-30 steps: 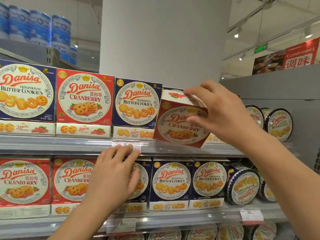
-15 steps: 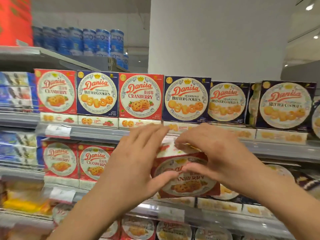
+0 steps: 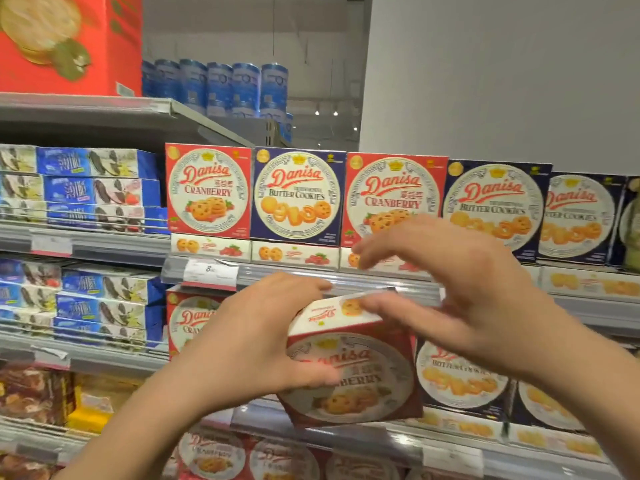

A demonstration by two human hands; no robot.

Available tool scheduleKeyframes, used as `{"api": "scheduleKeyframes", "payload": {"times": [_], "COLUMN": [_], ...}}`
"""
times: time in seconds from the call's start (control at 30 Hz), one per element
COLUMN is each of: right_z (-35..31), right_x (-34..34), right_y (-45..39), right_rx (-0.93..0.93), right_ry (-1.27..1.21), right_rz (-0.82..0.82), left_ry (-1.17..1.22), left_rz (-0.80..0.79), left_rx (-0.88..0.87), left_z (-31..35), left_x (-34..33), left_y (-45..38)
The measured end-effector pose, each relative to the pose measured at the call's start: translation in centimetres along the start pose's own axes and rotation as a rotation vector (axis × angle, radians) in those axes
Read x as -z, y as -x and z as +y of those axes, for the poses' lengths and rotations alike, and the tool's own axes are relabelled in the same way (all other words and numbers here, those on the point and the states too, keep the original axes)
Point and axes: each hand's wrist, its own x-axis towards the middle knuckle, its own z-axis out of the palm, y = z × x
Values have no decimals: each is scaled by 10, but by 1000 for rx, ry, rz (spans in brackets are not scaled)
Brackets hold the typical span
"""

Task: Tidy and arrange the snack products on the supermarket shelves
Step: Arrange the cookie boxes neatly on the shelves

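Both hands meet at a red Danisa cranberry box (image 3: 353, 362), tilted in front of the middle shelf (image 3: 346, 282). Left hand (image 3: 256, 337) curls round its left side, fingers over the white top, thumb across the front. Right hand (image 3: 460, 292) hovers at the top right corner with fingers spread and blurred; whether they touch it is unclear. Behind, cranberry boxes (image 3: 207, 192) and butter cookie boxes (image 3: 298, 195) stand upright in a row.

White pillar (image 3: 485, 81), blue tins (image 3: 221, 86) behind shelving, ceiling lights (image 3: 325, 112)
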Motion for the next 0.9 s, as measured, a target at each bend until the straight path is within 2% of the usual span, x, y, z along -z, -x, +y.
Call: {"api": "scheduleKeyframes", "payload": {"times": [0.2, 0.4, 0.63, 0.9], "right_z": [6, 16, 35, 31], "right_x": [-34, -60, -78, -95], "right_y": [-56, -122, -171, -182], "right_rx": [-163, -312, -445, -431], "right_ry": [224, 481, 618, 669], "right_rz": [3, -7, -75, -70], "left_ry": [102, 27, 41, 20], "left_rz": [-69, -141, -173, -187], "left_rx": [30, -23, -56, -64], "left_z": [-75, -113, -135, -137], "left_x": [1, -15, -18, -14], "left_y": [15, 14, 15, 14]}}
